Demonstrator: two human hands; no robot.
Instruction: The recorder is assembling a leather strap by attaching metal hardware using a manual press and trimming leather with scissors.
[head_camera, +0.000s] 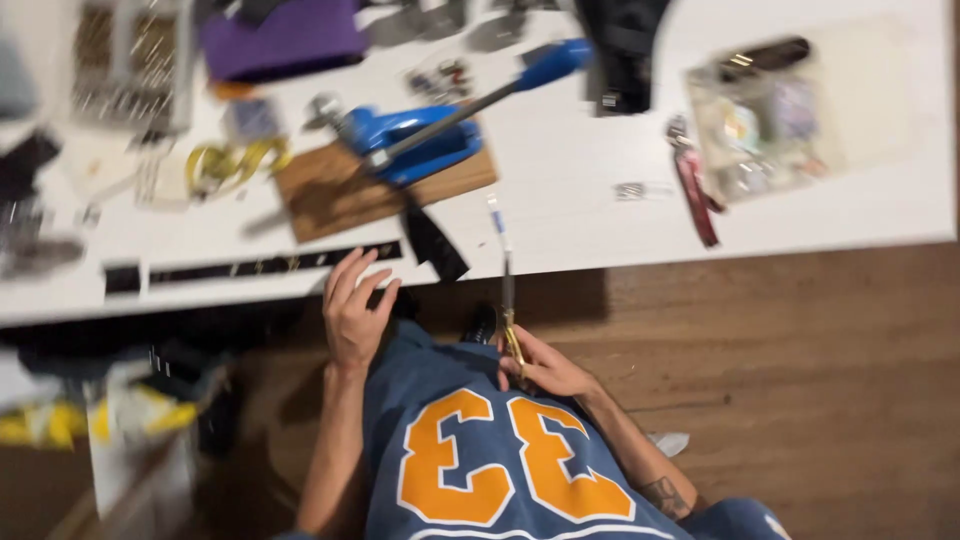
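A wooden floor (800, 400) runs under the near edge of a white desk (580, 210). Nearest, the right hand (545, 368) grips gold-handled scissors (508, 300), their long axis pointing away toward the desk. The left hand (355, 310), fingers spread, holds nothing and rests by a black strap (270, 265). Steadying the strap flat would help a clean cut. Farther off stands a blue lever press (420, 135).

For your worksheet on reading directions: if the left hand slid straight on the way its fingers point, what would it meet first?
The left hand points up-table; it would likely first meet the black strip by the white table's edge, though blur leaves depth unclear.
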